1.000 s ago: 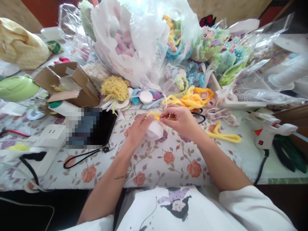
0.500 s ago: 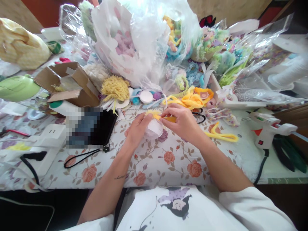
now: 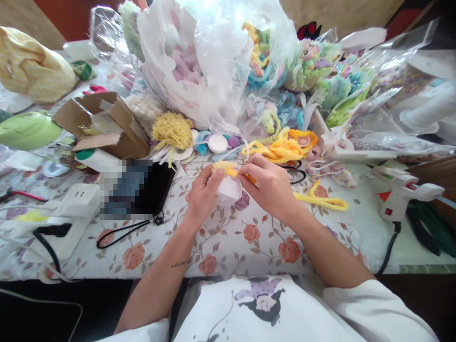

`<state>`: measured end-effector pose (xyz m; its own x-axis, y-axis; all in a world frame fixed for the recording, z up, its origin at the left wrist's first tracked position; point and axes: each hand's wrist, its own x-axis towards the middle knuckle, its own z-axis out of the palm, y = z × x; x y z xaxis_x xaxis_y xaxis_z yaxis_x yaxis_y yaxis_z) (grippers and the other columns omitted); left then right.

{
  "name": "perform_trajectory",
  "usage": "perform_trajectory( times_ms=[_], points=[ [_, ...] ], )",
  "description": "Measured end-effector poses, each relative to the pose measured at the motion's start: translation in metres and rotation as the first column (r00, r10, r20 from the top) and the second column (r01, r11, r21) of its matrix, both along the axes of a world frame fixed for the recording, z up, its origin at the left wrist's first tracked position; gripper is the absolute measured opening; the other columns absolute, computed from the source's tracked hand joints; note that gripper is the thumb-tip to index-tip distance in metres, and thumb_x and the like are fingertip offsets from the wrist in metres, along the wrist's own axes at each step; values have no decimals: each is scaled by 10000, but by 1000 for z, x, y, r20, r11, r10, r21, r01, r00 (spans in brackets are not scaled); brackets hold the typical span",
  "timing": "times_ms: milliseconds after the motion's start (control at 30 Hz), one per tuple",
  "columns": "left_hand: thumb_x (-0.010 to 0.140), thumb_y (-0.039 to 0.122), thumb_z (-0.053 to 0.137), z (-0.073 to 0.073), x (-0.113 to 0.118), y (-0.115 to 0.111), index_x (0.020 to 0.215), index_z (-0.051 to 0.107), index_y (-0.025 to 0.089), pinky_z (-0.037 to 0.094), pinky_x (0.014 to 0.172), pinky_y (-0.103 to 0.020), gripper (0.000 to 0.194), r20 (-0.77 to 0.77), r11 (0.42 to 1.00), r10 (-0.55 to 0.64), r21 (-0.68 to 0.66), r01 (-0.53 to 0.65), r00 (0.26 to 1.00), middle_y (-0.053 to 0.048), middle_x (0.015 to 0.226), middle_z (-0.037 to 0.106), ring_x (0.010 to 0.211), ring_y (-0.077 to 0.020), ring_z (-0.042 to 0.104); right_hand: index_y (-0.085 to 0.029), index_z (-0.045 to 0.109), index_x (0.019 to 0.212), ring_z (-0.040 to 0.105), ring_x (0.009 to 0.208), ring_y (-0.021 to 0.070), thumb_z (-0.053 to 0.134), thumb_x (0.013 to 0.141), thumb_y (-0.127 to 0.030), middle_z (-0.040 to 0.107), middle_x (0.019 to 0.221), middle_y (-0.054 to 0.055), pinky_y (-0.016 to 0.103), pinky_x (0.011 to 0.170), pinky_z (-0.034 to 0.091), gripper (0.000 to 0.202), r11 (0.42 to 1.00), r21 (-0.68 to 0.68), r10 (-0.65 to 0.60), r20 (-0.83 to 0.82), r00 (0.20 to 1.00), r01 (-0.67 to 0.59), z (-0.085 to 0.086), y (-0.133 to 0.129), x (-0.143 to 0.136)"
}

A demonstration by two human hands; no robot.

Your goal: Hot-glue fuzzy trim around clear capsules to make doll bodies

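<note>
Close together, left hand point(image 3: 203, 194), right hand point(image 3: 270, 186) (pinching)

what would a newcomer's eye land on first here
Probably the big whitish plastic bag, with fluffy coloured things inside, at the back centre of the table. Next, in the middle, the left hand holds a small yellow-and-white piece while the right hand pinches at its yellow part. Rightmost, a white glue gun catches the eye.

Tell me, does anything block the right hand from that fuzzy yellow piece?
Nothing visible: the right hand is at the edge of the fuzzy yellow piece in the left hand; the white sheer material lies on the near side.
</note>
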<state>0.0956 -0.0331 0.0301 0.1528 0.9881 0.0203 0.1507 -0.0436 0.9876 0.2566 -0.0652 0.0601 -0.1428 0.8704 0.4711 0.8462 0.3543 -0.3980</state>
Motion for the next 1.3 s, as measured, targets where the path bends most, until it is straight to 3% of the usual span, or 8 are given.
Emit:
perform_trajectory(
  times_ms=[233, 400, 500, 567, 700, 800, 1100, 1300],
  points=[
    [886, 414, 526, -1, -1, 0, 871, 629, 191, 398, 656, -244, 246, 33, 1000, -17, 3, 17, 999, -4, 797, 590, 739, -154, 524, -183, 671, 817, 579, 724, 160, 520, 906, -214, 617, 849, 57, 269, 626, 391, 178, 999, -35, 7, -18, 1000, -7, 1, 1, 2],
    [891, 456, 507, -4, -3, 1, 862, 642, 185, 423, 673, -259, 304, 38, 999, -21, -28, 22, 999, -17, 813, 623, 761, -169, 551, -181, 673, 812, 576, 724, 150, 595, 860, -199, 610, 817, 27, 265, 665, 418, 93, 989, -138, 23, -244, 969, -58, -1, 4, 6],
    [893, 474, 499, -5, -3, 0, 879, 646, 191, 436, 760, -287, 319, -28, 999, -24, -37, 23, 999, -24, 850, 640, 828, -190, 577, -177, 677, 800, 586, 753, 155, 625, 837, -186, 621, 798, 20, 263, 676, 429, 65, 984, -167, -9, -371, 929, -58, -4, 4, 8],
    [884, 458, 527, -5, -3, -1, 936, 643, 199, 442, 811, -298, 289, 20, 996, -59, -64, 60, 998, -33, 918, 652, 904, -205, 592, -172, 677, 794, 583, 743, 153, 633, 828, -184, 615, 789, 21, 262, 668, 434, 57, 985, -167, -27, -410, 912, -45, -5, 4, 8],
    [813, 397, 657, -6, -2, -4, 1132, 584, 215, 471, 857, -321, 375, 262, 951, -168, -209, 226, 950, -67, 1118, 644, 1020, -233, 613, -180, 678, 806, 572, 713, 145, 614, 841, -190, 589, 784, 21, 262, 663, 440, 74, 989, -134, 10, -381, 925, -66, -7, -1, 6],
    [778, 341, 700, -5, -3, -5, 1165, 568, 208, 475, 887, -340, 431, 330, 932, -186, -240, 273, 925, -83, 1173, 637, 1055, -245, 620, -195, 683, 845, 567, 708, 141, 586, 861, -196, 569, 794, 24, 257, 660, 445, 99, 994, -72, 53, -314, 948, -80, -9, -7, 3],
    [780, 280, 632, 0, -2, -4, 1085, 618, 199, 492, 900, -358, 316, 351, 949, -146, -214, 231, 925, -69, 1080, 688, 1018, -241, 644, -229, 648, 990, 591, 741, 149, 562, 882, -202, 599, 870, 45, 262, 670, 478, 141, 996, 83, 66, -285, 956, -44, -19, -20, -1],
    [762, 347, 624, -8, -7, -2, 993, 666, 184, 504, 913, -380, 286, 445, 947, -100, -232, 222, 890, -80, 1090, 698, 1085, -276, 631, -233, 624, 945, 580, 705, 159, 627, 839, -229, 607, 846, 44, 278, 616, 473, 106, 993, 110, -7, -324, 946, 45, -16, -28, -2]
  ],
)
